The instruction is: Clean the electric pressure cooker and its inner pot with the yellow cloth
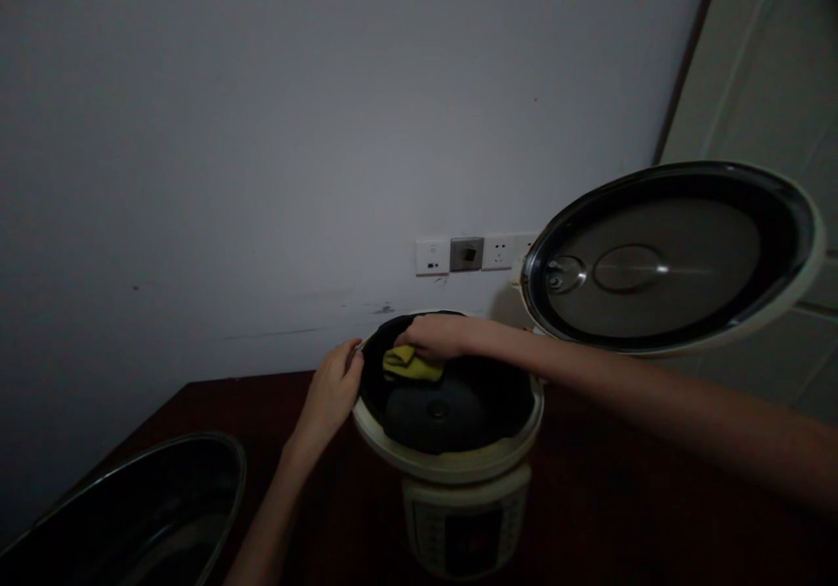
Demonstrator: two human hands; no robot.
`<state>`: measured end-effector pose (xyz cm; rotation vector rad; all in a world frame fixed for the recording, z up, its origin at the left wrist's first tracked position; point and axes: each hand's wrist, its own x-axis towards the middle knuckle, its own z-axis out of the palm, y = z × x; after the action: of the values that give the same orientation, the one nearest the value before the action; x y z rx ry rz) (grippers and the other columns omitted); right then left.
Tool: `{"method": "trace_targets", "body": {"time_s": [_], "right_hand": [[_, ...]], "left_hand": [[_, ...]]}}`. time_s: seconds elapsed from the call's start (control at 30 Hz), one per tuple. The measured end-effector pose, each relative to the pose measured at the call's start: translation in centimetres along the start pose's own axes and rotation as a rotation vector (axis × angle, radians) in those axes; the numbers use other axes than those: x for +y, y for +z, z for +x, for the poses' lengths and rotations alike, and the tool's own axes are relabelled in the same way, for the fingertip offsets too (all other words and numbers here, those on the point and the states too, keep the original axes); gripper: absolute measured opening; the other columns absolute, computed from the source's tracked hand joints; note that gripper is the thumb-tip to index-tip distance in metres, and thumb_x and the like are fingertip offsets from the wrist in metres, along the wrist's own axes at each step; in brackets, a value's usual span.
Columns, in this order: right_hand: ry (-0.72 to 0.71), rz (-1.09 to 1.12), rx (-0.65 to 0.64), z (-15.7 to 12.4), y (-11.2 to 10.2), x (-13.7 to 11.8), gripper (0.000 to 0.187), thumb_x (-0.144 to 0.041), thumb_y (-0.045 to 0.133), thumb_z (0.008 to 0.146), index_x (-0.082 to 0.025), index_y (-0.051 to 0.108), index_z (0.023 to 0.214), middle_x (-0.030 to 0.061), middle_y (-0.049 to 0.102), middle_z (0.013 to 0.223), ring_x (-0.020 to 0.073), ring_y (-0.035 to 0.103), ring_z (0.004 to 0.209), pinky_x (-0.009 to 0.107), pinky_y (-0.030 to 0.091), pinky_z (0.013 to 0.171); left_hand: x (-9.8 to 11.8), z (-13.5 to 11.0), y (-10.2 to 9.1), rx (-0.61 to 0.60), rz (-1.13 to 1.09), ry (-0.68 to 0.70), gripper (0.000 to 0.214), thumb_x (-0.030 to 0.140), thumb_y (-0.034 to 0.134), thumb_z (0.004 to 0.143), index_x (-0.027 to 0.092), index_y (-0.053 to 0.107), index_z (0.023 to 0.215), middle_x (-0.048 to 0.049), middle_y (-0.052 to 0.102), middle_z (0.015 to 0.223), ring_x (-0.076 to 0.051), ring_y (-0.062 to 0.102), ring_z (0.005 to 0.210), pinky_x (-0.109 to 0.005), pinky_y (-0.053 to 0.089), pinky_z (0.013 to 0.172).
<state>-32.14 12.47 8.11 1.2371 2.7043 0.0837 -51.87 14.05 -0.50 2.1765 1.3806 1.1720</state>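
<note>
A cream rice cooker (458,468) stands on a dark wooden table with its lid (668,258) swung up to the right. My right hand (436,337) reaches into the dark cavity and presses a yellow cloth (409,363) against the far inner wall, fingers closed over it. My left hand (333,389) grips the cooker's left rim, fingers curled around the edge.
A dark inner pot (140,512) with a shiny rim sits on the table (621,499) at the front left. Wall sockets (468,254) are behind the cooker on the grey wall. A door frame stands at the far right.
</note>
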Motion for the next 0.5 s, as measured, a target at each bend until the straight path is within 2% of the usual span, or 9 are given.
{"method": "trace_targets", "body": {"time_s": [0.07, 0.17, 0.33, 0.4, 0.5], "right_hand": [[0.025, -0.141, 0.006, 0.2, -0.4, 0.2, 0.032, -0.009, 0.048, 0.080, -0.010, 0.064, 0.108, 0.0156, 0.067, 0.099, 0.0224, 0.063, 0.086, 0.029, 0.043, 0.067], [0.010, -0.229, -0.081, 0.0, 0.7, 0.0, 0.029, -0.010, 0.048, 0.081, -0.009, 0.066, 0.103, 0.0170, 0.067, 0.098, 0.0248, 0.064, 0.087, 0.031, 0.044, 0.066], [0.002, 0.082, -0.345, -1.1, 4.1, -1.3, 0.033, -0.014, 0.051, 0.079, -0.010, 0.063, 0.109, 0.0122, 0.068, 0.098, 0.0196, 0.063, 0.078, 0.026, 0.044, 0.059], [-0.035, 0.184, -0.364, -1.4, 4.7, -2.1, 0.036, -0.010, 0.048, 0.080, -0.008, 0.060, 0.113, 0.0123, 0.066, 0.103, 0.0192, 0.063, 0.082, 0.026, 0.045, 0.063], [-0.161, 0.289, -0.375, -1.3, 4.7, -3.3, 0.041, -0.003, 0.047, 0.078, -0.009, 0.056, 0.118, 0.0111, 0.063, 0.113, 0.0174, 0.061, 0.096, 0.025, 0.046, 0.076]], "left_hand": [[0.0, -0.1, 0.0, 0.004, 0.004, 0.006, 0.050, 0.037, 0.032, 0.084, 0.009, 0.057, 0.117, -0.0143, 0.060, 0.120, -0.024, 0.053, 0.114, -0.039, 0.037, 0.100], [0.2, -0.1, -0.1, 0.001, 0.004, 0.008, 0.048, 0.036, 0.032, 0.085, 0.010, 0.057, 0.116, -0.0140, 0.060, 0.119, -0.024, 0.053, 0.113, -0.040, 0.037, 0.100], [0.3, -0.1, -0.1, 0.009, -0.013, 0.015, 0.045, 0.035, 0.033, 0.085, 0.011, 0.059, 0.113, -0.0130, 0.062, 0.117, -0.023, 0.054, 0.112, -0.040, 0.038, 0.100], [0.3, -0.1, -0.1, 0.012, -0.016, 0.017, 0.046, 0.035, 0.033, 0.085, 0.010, 0.059, 0.113, -0.0138, 0.061, 0.118, -0.024, 0.054, 0.112, -0.040, 0.037, 0.100], [0.3, -0.1, -0.1, -0.003, -0.013, 0.028, 0.046, 0.034, 0.032, 0.085, 0.009, 0.059, 0.112, -0.0145, 0.062, 0.117, -0.024, 0.055, 0.111, -0.040, 0.038, 0.099]]}}
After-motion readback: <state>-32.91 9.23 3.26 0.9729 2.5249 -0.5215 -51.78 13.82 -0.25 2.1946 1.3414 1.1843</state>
